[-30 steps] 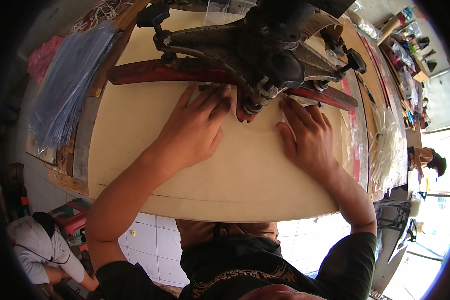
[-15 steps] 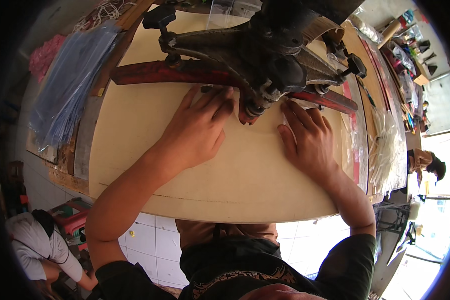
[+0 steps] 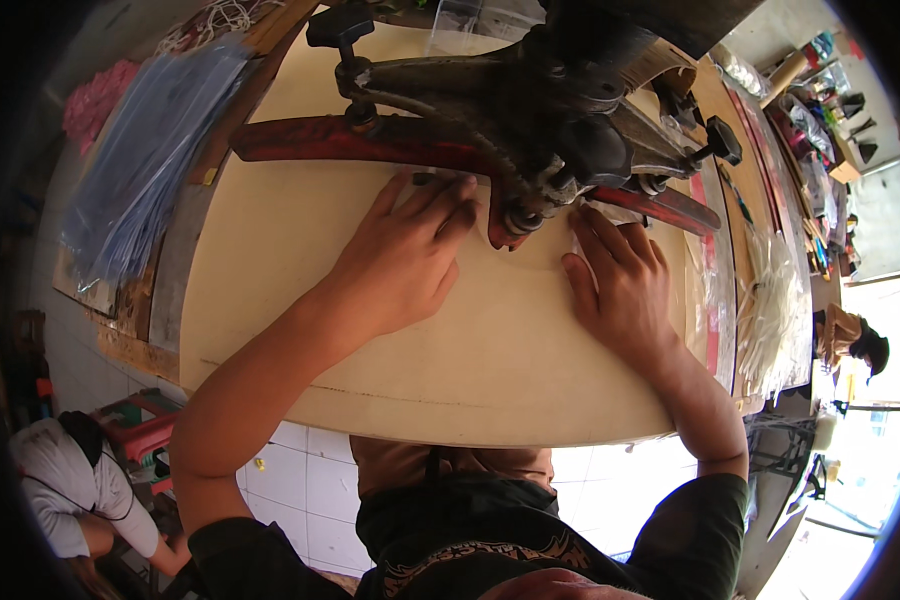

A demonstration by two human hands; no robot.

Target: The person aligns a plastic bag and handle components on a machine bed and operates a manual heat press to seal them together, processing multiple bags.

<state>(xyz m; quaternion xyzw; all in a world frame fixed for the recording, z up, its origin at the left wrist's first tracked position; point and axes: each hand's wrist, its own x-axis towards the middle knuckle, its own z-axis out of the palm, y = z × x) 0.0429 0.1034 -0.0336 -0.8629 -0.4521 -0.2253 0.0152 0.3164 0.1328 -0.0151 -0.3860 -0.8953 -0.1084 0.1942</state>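
Note:
My left hand [image 3: 400, 255] lies on a cream, smooth-surfaced board or sheet [image 3: 410, 385], fingers stretched out and the thumb apart. Its fingertips reach the near edge of a red bar [image 3: 300, 140], beside a small dark piece I cannot make out. On the other side of the bar's pointed middle, my right hand [image 3: 625, 285] rests with fingers extended, tips close to the bar's right part. The bar hangs from a dark metal frame [image 3: 560, 120] with black knobs [image 3: 340, 28]. What lies beneath the bar is hidden. Neither hand visibly grips anything.
Bluish clear plastic sheets [image 3: 155, 165] overlap the bench's left side, near a pink bundle [image 3: 98, 100]. Whitish strips [image 3: 770, 320] hang at the right. Another person [image 3: 80, 480] bends low at the lower left, near a red stool [image 3: 145, 425]. Shelves of tools line the right.
The view has shifted slightly, so the frame and bar sit a little further right in the picture. Both hands keep nearly the same place and pose.

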